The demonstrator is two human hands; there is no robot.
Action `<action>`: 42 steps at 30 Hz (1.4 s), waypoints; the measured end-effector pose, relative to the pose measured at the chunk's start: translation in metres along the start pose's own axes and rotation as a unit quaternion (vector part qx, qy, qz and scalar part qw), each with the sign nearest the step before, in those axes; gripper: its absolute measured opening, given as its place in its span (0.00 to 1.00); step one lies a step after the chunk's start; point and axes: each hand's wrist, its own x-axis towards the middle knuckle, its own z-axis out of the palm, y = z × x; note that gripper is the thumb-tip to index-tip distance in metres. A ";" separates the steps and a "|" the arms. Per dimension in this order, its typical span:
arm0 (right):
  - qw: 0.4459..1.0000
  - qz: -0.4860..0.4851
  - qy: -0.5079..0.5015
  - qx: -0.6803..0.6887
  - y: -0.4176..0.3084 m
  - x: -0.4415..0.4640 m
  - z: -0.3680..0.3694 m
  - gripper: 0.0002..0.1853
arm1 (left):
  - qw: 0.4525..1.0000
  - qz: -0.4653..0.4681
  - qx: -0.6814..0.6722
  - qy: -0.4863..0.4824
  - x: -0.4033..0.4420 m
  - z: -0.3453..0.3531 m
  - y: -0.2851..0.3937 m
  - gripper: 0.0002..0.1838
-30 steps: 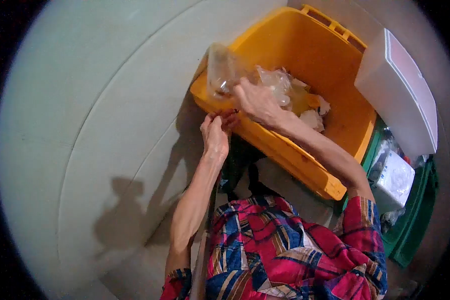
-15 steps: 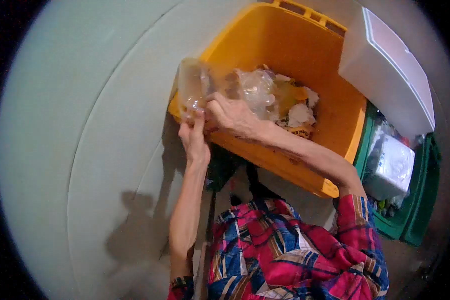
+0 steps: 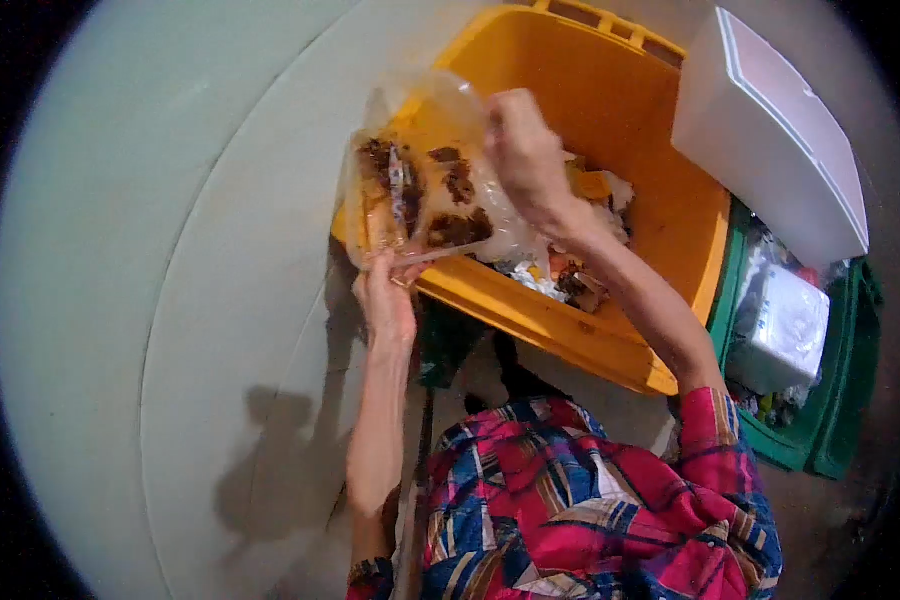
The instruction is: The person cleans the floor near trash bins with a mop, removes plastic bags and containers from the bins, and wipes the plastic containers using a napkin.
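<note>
A clear plastic container (image 3: 446, 212), smeared with dark brown scraps, is just above and left of the middle of the frame, over the near left corner of a yellow bin (image 3: 560, 327). It is see-through, so the yellow shows behind it.

The person's left hand (image 3: 385, 298) comes up from below, its fingers closed on the container's bottom edge. The right hand (image 3: 525, 150), at the upper middle, is beside the container's right edge. Its fingers look bent inward, but they are blurred and turned away, so I cannot tell whether they are clamped on the plastic. The right forearm crosses the bin from the lower right.

Inside the bin, partly hidden by that forearm, lies mixed rubbish (image 3: 540, 278), with white, orange and brown pieces. A white box (image 3: 710, 130) stands against the bin's right side, at the upper right. Below it, a green bin (image 3: 842, 385) holds a white packet (image 3: 792, 325). The person's red and blue patterned shirt (image 3: 590, 500) fills the bottom middle; a pale wall (image 3: 170, 180) curves along the left, with a shadow (image 3: 275, 450) at the lower left.
</note>
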 end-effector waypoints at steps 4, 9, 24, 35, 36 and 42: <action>0.992 0.124 -0.008 -0.005 0.023 0.009 -0.015 0.05 | 0.999 -0.015 -0.039 0.012 0.007 -0.005 -0.008 0.15; 0.972 0.236 -0.010 -0.014 0.071 -0.008 -0.025 0.09 | 0.999 -0.018 -0.045 0.007 0.007 0.003 -0.006 0.13; 0.868 0.486 -0.089 0.049 0.130 -0.065 -0.126 0.14 | 0.996 -0.048 -0.065 -0.029 0.011 -0.022 -0.010 0.14; 0.792 0.163 -0.589 0.016 0.172 -0.195 -0.109 0.09 | 0.995 -0.079 -0.031 -0.059 0.002 -0.019 0.001 0.19; 0.778 0.198 -0.594 -0.052 0.113 -0.149 -0.128 0.10 | 0.995 -0.085 -0.037 -0.036 0.009 -0.031 -0.011 0.19; 0.959 -0.082 -0.214 -0.169 0.066 -0.072 -0.135 0.09 | 0.995 -0.072 -0.039 -0.062 0.020 -0.046 -0.012 0.22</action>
